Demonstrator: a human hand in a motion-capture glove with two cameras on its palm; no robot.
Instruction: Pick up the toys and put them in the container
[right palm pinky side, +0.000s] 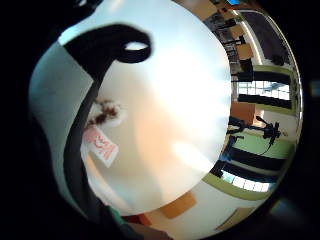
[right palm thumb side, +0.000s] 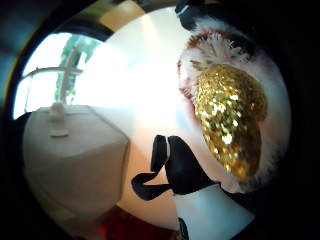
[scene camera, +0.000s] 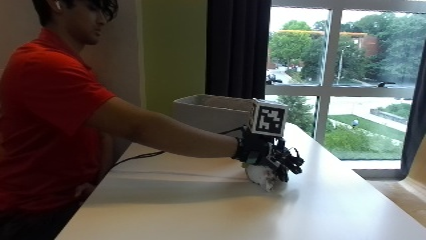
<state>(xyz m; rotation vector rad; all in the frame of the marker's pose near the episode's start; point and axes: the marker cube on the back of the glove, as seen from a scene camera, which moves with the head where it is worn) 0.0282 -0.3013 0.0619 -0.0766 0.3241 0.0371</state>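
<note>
Daylight from a big window falls across a long white table (scene camera: 200, 210), where a person in a red shirt reaches out with the gloved right hand (scene camera: 269, 157). That hand sits on top of a small white plush toy (scene camera: 265, 179) lying on the table about midway along, its fingers curled down over it as if closing on it; the toy appears not yet lifted. From the thumb side palm view the toy is close to the palm: fluffy white fur with brownish patches and a gold sequin patch (right palm thumb side: 231, 117). A pink tag (right palm pinky side: 101, 145) hangs from it. The container (scene camera: 213, 112), a pale box, stands on the far part of the table behind the hand, near it. The toy should be light, soft and easily squashed, not fragile; the fur gives good purchase while the sequins may be slicker, so I would wrap the fingers around the furry body rather than pinch the tag
</note>
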